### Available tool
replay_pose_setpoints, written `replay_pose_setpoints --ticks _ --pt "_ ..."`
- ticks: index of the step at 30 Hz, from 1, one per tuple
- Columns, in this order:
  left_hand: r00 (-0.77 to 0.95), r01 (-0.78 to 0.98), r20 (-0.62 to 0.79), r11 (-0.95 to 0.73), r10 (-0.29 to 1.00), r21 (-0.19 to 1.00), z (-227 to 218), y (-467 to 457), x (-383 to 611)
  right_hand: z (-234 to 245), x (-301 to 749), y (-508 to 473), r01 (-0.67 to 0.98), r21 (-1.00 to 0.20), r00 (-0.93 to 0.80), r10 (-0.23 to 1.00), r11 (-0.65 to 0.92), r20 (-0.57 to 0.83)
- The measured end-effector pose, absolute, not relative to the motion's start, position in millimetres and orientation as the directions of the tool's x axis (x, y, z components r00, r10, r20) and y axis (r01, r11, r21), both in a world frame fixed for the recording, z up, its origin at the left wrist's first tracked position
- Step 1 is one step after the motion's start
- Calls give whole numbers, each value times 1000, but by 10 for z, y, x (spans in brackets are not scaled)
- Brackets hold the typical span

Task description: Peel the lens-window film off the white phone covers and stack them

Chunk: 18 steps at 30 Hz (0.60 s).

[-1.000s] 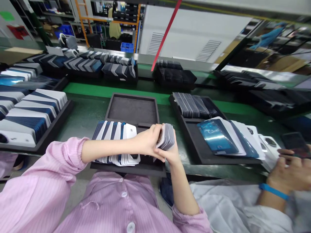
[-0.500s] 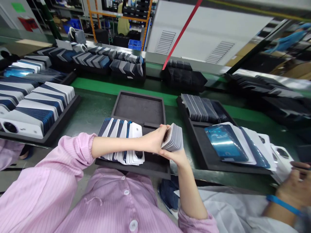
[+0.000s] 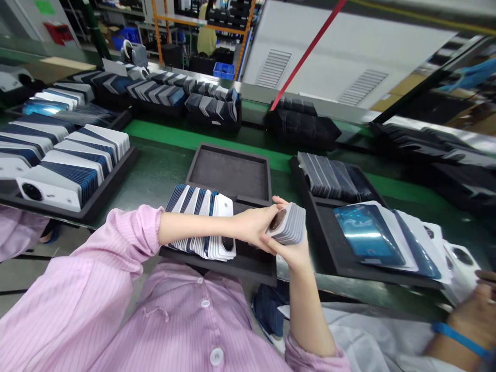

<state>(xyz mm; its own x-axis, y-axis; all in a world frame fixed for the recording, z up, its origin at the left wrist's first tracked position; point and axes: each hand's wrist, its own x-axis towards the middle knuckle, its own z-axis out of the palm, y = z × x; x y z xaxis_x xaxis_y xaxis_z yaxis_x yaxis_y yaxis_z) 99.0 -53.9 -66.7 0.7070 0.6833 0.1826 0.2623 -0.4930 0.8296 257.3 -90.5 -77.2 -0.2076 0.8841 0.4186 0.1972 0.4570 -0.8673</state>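
Note:
Between my two hands is a stack of thin grey phone back panels (image 3: 292,225), tilted, with a dark round opening on its near face. My left hand (image 3: 253,227) grips the stack from the left side. My right hand (image 3: 290,253) is wrapped round it from below and the right, thumb toward the front. Below my left forearm, a row of white and blue panels (image 3: 197,206) stands on edge in a black tray (image 3: 258,266). The held stack is above the right part of this tray, and my forearm hides some of the row.
An unfilled black tray (image 3: 230,170) adjoins behind. On the left stands a tray of white and blue panels (image 3: 81,160). To the right, another tray (image 3: 329,232) holds wrapped dark panels and fanned panels (image 3: 372,232). A co-worker's hand (image 3: 473,315) with a blue wristband is at far right.
The whole view has shifted, so the trays appear slightly farther right. Both hands keep hold of the stack, which has moved slightly right over the tray.

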Motion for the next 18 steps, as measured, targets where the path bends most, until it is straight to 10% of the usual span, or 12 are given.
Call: replay_pose_setpoints --ticks 13,18 --pt "764 319 165 -586 624 745 -238 -372 703 -316 2246 -822 -65 -760 147 759 647 634" --pt "764 342 214 -664 609 665 -244 -386 643 -376 2327 -861 30 -786 16 786 618 618"
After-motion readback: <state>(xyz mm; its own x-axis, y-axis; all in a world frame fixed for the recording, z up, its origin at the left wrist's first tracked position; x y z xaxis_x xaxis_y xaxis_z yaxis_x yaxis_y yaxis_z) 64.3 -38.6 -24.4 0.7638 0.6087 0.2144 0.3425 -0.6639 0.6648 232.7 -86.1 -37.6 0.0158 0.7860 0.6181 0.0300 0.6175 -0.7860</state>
